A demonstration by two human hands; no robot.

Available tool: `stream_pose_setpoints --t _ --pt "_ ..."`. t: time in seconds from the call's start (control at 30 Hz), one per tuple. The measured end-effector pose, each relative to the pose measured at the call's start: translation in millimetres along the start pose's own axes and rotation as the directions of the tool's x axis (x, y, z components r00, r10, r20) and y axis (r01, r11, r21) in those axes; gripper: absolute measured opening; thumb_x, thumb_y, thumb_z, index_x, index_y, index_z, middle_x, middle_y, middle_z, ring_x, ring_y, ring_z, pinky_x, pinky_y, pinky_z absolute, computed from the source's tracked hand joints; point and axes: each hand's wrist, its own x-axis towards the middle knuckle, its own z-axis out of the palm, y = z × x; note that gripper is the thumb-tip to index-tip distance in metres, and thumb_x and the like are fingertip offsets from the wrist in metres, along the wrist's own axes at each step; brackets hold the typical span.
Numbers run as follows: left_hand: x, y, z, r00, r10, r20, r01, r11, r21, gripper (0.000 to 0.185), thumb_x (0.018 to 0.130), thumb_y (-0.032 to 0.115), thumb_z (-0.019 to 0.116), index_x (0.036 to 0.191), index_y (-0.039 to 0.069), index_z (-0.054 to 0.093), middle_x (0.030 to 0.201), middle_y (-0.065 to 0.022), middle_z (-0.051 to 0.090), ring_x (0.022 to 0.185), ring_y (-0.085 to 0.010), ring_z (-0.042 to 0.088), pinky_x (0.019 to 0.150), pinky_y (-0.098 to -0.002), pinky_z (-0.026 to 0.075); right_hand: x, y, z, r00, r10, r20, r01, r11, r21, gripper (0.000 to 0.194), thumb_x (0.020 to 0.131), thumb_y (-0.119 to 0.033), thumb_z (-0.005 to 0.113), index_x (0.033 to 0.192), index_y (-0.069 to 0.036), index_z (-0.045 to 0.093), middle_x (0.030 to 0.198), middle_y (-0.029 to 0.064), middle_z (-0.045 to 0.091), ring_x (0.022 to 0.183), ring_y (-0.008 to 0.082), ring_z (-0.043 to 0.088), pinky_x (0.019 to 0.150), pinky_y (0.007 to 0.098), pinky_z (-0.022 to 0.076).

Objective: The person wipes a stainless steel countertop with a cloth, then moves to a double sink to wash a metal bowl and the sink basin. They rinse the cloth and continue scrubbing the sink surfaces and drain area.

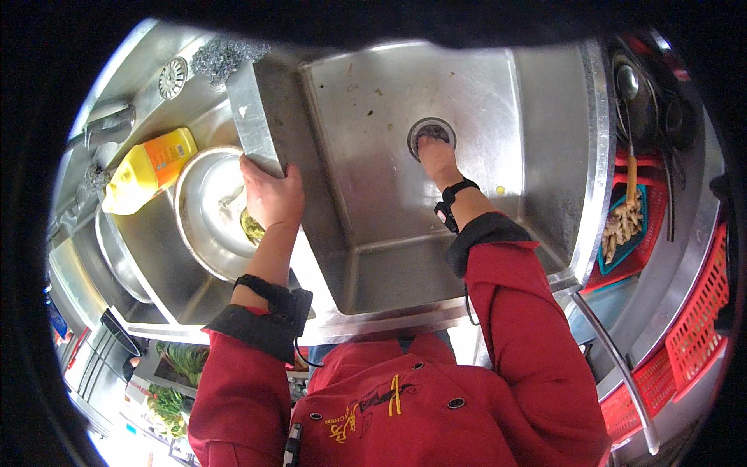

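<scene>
My left hand (271, 195) grips the steel divider (254, 117) between two sink basins, thumb on the near side. My right hand (437, 157) reaches down to the drain (412, 137) in the floor of the right stainless-steel sink basin (402, 198). Its fingertips are inside the drain's rim, so what they hold or touch is hidden. Dark mesh or debris shows within the opening. Several small food scraps (378, 92) lie scattered over the basin floor. Left of my left hand, a round metal bowl (192, 251) in the neighbouring basin contains something greenish, partly covered by the hand.
A yellow plastic jug (154, 169) leans beside the bowl. Steel wool (224, 58) and a round drain strainer (173, 77) rest on the back ledge. To the right are ginger roots (621, 230) in a teal basket, a wooden-handled utensil (632, 175) and red plastic crates (697, 315).
</scene>
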Motion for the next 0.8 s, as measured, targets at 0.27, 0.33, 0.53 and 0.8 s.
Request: stream_pose_setpoints --t 0.27,0.33,0.53,0.8 --pt "0 3 0 1.000 -0.007 -0.011 0.008 1.000 0.013 0.083 0.072 0.025 0.069 0.136 -0.008 0.028 0.129 -0.0297 0.046 0.118 -0.0428 0.049 0.099 -0.0442 0.040 5 5 -1 0.999 -0.002 -0.035 0.000 0.999 -0.049 0.013 0.086 -0.014 0.052 0.093 -0.008 0.060 0.085 0.0101 0.068 0.081 0.0247 0.068 0.065 0.0356 0.0553" --pt "0 2 0 1.000 -0.006 -0.007 0.006 1.000 0.005 0.083 0.072 0.025 0.069 0.136 -0.007 0.028 0.129 -0.0299 0.046 0.118 -0.0430 0.049 0.099 -0.0442 0.041 7 6 1 1.000 0.001 -0.022 0.000 1.000 0.004 0.013 0.086 -0.014 0.051 0.092 -0.007 0.060 0.083 0.0112 0.068 0.080 0.0264 0.068 0.064 0.0374 0.0554" --pt "-1 2 0 1.000 -0.002 -0.012 0.002 1.000 -0.009 0.083 0.072 0.026 0.069 0.136 -0.007 0.028 0.129 -0.0298 0.046 0.118 -0.0430 0.048 0.099 -0.0443 0.040 -1 13 0 0.996 0.062 -0.061 -0.052 0.987 0.154 0.014 0.086 -0.013 0.049 0.090 -0.005 0.060 0.082 0.0146 0.067 0.079 0.0306 0.068 0.064 0.0415 0.0553" --pt "0 2 -1 1.000 -0.002 -0.003 0.002 1.000 0.013 0.083 0.072 0.026 0.069 0.136 -0.008 0.028 0.129 -0.0296 0.046 0.118 -0.0427 0.048 0.100 -0.0444 0.040 -14 25 -2 0.984 0.134 -0.117 -0.119 0.984 0.131 0.011 0.084 -0.011 0.052 0.085 -0.005 0.061 0.078 0.0132 0.068 0.074 0.0300 0.068 0.061 0.0387 0.0558"
